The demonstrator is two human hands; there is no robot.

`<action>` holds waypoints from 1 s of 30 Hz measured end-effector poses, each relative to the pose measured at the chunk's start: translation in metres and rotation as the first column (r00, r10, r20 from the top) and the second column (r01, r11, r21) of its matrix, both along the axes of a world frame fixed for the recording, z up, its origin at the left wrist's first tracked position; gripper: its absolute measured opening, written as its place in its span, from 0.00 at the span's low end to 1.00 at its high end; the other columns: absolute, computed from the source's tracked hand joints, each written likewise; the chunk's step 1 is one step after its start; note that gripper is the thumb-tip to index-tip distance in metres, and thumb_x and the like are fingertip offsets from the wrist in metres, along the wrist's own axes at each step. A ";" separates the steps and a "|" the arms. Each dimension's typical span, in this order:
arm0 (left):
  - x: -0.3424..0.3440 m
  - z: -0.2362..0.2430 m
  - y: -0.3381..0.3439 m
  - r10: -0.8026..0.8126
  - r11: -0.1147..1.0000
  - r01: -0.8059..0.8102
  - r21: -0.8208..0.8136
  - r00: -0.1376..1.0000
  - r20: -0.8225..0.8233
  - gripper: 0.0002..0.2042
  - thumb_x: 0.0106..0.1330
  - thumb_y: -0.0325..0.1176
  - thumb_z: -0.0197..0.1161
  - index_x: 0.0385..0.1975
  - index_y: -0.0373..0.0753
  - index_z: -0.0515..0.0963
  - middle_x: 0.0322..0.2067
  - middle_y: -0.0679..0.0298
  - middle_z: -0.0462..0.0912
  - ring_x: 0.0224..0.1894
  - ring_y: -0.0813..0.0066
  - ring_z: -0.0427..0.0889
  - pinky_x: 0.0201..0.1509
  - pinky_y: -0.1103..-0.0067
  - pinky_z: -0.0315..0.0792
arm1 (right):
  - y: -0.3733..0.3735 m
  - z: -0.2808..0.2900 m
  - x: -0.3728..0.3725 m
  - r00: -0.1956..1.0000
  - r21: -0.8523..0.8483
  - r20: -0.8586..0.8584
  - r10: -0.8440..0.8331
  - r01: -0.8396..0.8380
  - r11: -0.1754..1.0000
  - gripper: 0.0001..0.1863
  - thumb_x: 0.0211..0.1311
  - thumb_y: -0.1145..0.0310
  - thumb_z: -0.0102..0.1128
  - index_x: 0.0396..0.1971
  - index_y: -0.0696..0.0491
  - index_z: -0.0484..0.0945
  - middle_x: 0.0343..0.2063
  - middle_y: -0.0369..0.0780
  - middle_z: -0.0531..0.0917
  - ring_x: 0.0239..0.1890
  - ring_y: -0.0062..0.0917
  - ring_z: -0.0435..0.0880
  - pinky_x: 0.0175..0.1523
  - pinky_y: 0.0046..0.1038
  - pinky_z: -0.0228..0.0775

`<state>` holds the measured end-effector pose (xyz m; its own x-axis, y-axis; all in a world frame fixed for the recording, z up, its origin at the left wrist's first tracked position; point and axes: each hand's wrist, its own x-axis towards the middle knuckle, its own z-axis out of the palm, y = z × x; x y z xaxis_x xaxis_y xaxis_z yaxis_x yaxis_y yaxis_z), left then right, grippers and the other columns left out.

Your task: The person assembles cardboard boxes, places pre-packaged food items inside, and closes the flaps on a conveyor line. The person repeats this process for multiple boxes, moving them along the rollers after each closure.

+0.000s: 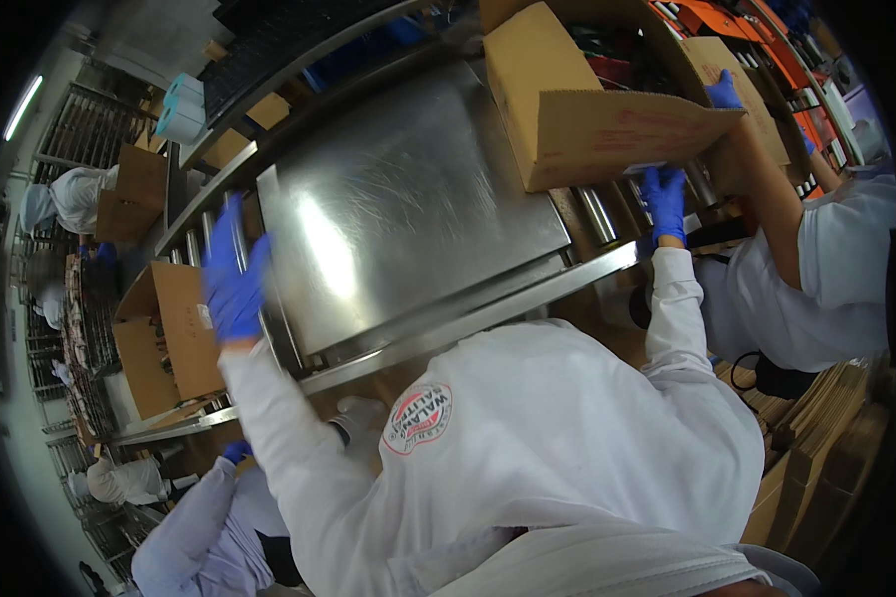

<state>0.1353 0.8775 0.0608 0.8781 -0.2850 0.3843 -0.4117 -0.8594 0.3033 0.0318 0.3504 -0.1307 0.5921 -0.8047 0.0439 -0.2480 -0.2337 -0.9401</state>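
Observation:
My left hand (235, 279), in a blue glove and a little blurred, is raised with its fingers spread. It holds nothing and appears beside the metal plate's (398, 189) left edge, near an open cardboard box (191, 333). On the right, my right hand (664, 202), also in a blue glove, grips the lower front edge of a larger open cardboard box (627, 129). Its fingertips are partly hard to make out against the cardboard. Dark and red contents show inside that box. A co-worker's blue-gloved hand (725, 92) rests on its right flap.
Metal rollers (597, 214) flank the plate, with a steel rail (488, 303) along the near side. White-blue rolls (181, 111) sit at upper left. Folded cardboard (816, 458) is stacked at lower right. A co-worker (209, 532) is at lower left, another (816, 269) close on the right.

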 end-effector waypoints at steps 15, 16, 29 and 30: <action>-0.080 -0.039 0.237 0.592 0.771 -0.603 -0.205 0.797 -0.123 0.19 0.61 0.45 0.59 0.33 0.31 0.81 0.25 0.55 0.83 0.28 0.65 0.80 0.36 0.73 0.70 | 0.147 0.155 0.055 0.909 -0.936 0.213 0.358 0.085 0.340 0.21 0.56 0.56 0.60 0.05 0.45 0.71 0.07 0.32 0.67 0.14 0.24 0.67 0.28 0.29 0.53; -0.066 -0.036 0.221 0.560 0.785 -0.566 -0.254 0.822 -0.100 0.19 0.61 0.44 0.59 0.33 0.30 0.80 0.26 0.55 0.83 0.27 0.66 0.80 0.32 0.74 0.70 | 0.153 0.153 0.044 0.907 -0.923 0.206 0.366 0.057 0.380 0.20 0.56 0.58 0.61 0.07 0.46 0.71 0.08 0.33 0.68 0.14 0.25 0.66 0.27 0.30 0.52; -0.023 -0.045 -0.050 -0.040 0.974 0.116 -0.194 0.932 0.359 0.12 0.57 0.29 0.64 0.14 0.33 0.73 0.11 0.63 0.67 0.15 0.76 0.61 0.22 0.76 0.58 | 0.179 0.184 -0.032 0.752 -0.693 0.108 0.650 -0.412 0.591 0.14 0.56 0.59 0.62 0.21 0.54 0.76 0.19 0.37 0.70 0.21 0.29 0.70 0.32 0.29 0.65; -0.026 -0.042 -0.061 -0.075 0.983 0.127 -0.129 0.934 0.350 0.11 0.57 0.29 0.64 0.16 0.33 0.74 0.13 0.63 0.69 0.17 0.75 0.63 0.23 0.76 0.60 | 0.171 0.196 -0.033 0.670 -0.640 0.246 0.700 -0.430 0.636 0.12 0.55 0.65 0.64 0.33 0.58 0.76 0.24 0.39 0.73 0.27 0.29 0.74 0.37 0.27 0.67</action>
